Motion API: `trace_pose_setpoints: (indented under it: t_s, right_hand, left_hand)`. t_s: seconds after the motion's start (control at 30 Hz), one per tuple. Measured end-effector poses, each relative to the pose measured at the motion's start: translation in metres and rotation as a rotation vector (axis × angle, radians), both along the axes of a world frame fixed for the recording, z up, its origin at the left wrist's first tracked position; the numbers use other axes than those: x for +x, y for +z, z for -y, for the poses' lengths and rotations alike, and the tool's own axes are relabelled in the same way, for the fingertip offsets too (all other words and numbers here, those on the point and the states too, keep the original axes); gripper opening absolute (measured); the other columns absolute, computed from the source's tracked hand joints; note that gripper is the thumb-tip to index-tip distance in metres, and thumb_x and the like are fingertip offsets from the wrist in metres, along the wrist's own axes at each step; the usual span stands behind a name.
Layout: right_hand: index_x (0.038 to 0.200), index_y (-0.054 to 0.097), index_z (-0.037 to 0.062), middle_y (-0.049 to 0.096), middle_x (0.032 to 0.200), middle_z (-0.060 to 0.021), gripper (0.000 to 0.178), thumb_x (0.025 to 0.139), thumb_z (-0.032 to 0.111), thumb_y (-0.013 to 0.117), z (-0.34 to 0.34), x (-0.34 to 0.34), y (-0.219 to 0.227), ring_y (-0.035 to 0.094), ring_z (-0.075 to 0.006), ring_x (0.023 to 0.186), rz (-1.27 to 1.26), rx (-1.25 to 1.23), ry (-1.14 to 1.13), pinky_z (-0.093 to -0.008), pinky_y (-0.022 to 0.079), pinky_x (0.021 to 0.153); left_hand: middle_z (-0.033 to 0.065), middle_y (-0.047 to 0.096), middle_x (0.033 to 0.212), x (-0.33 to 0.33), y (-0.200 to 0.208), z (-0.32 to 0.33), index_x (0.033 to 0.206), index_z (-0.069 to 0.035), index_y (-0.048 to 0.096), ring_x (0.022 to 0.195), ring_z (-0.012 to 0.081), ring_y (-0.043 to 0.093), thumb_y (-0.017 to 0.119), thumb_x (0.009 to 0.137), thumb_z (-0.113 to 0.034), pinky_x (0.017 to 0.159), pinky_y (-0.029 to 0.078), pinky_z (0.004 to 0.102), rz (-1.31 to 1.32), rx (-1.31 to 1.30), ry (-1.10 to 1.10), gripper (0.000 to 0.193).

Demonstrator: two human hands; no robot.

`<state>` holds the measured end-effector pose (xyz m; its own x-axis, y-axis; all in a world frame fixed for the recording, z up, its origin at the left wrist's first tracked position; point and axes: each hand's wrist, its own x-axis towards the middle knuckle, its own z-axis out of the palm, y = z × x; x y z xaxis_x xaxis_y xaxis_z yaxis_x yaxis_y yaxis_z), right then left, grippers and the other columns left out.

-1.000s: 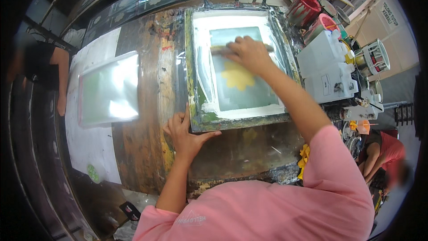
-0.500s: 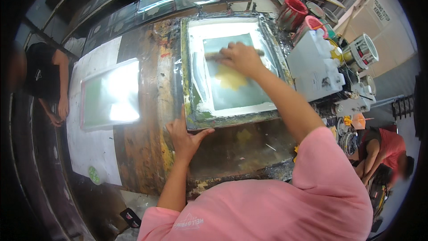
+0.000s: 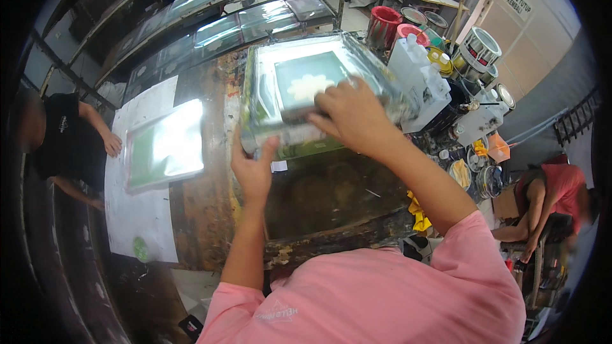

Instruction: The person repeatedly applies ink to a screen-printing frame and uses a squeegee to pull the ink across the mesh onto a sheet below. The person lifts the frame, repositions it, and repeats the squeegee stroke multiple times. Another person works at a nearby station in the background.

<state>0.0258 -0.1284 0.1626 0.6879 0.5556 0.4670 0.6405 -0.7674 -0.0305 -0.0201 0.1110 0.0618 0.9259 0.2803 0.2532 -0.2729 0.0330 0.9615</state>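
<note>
In front of me a screen-printing frame [image 3: 249, 89] is tilted, its near edge raised off the table. My left hand [image 3: 254, 169] grips its near left corner, thumb on the near side. My right hand [image 3: 354, 114] is closed on a squeegee [image 3: 301, 113] that lies across the near part of the mesh. A pale flower shape [image 3: 309, 87] shows in the middle of the mesh. Below the raised edge a strip of green [image 3: 312, 147] shows, with a small white tab [image 3: 278, 166] beside my left hand. The squeegee's right part is hidden by my hand.
A stack of clear sheets [image 3: 159, 150] lies on white paper [image 3: 143, 229] at the left, where another person's hand [image 3: 113, 145] rests. White jugs [image 3: 414, 76], a red bucket [image 3: 384, 25] and paint tins stand at right. A drying rack [image 3: 217, 32] is behind; another person sits far right.
The frame's near edge has come up from the table in my left hand. My right hand has drawn the squeegee toward me. The person at left has reached onto the white paper.
</note>
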Motion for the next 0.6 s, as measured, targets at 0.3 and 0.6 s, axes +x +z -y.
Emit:
trace_pose_setpoints:
  t_s: [0.3,0.6]
  right_hand:
    - [0.096,0.075,0.0047,0.075,0.088,-0.0131,0.043,0.097,0.046,0.063,-0.02,0.086,0.083,0.072,-0.0337,0.086,0.345,0.118,-0.119,-0.0497,0.043,0.086]
    - [0.084,0.075,-0.0001,0.075,0.081,-0.0212,0.058,0.1,0.052,0.055,-0.027,0.114,0.138,0.072,-0.0382,0.081,0.178,0.131,-0.164,-0.0501,0.047,0.085]
  left_hand:
    - [0.0379,0.029,0.166,0.002,-0.015,-0.014,0.173,-0.014,0.024,0.158,0.0534,0.023,0.055,0.098,-0.077,0.124,0.003,0.0747,-0.22,1.277,0.034,0.103]
    - [0.0252,0.054,0.158,0.014,-0.009,0.004,0.15,0.014,0.051,0.16,0.0398,0.032,0.063,0.1,-0.065,0.126,-0.007,0.0725,-0.074,1.204,0.03,0.095]
